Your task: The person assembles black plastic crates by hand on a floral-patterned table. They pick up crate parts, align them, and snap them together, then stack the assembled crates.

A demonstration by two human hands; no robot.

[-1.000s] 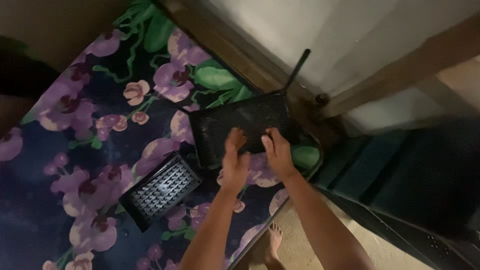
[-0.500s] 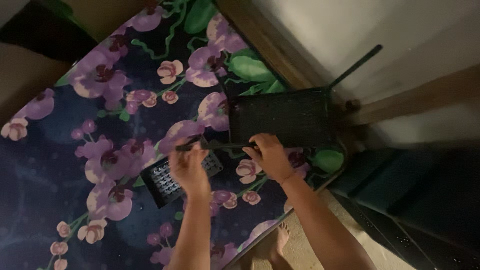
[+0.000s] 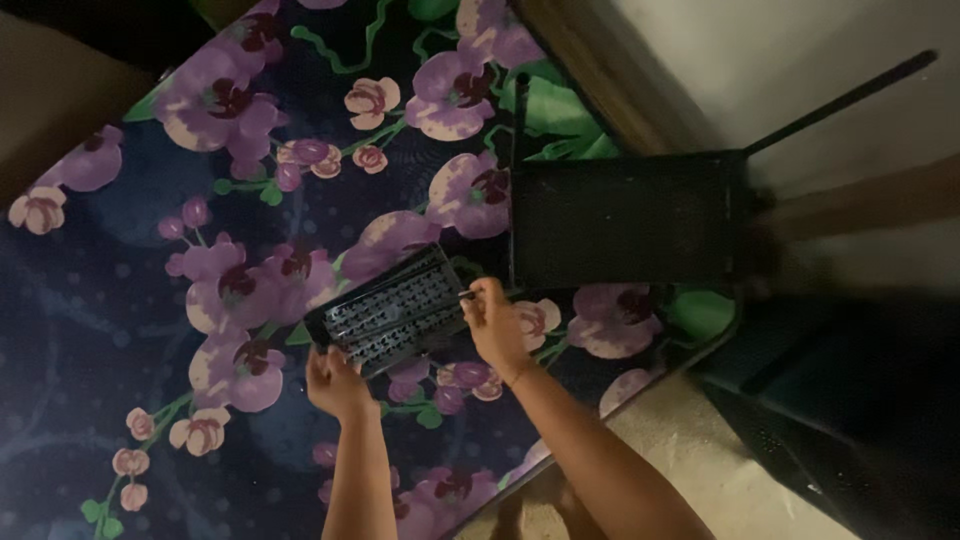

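A small black rectangular device (image 3: pixel 393 309) with a perforated grille face lies tilted on a dark floral mattress (image 3: pixel 150 260). My left hand (image 3: pixel 337 382) grips its lower left corner. My right hand (image 3: pixel 494 322) holds its right end and pinches a small thin tool or screw at the edge. Just behind the right hand lies a larger black flat box (image 3: pixel 625 220) with thin antennas (image 3: pixel 838 102) sticking out.
A pale wall and wooden bed frame (image 3: pixel 590 60) run along the upper right. A dark object (image 3: pixel 850 400) fills the lower right over a beige floor (image 3: pixel 690 470). My foot shows by the mattress edge.
Both hands left the larger black box. They moved down-left onto the small grilled device, which is now lifted and turned. The view shifted left.
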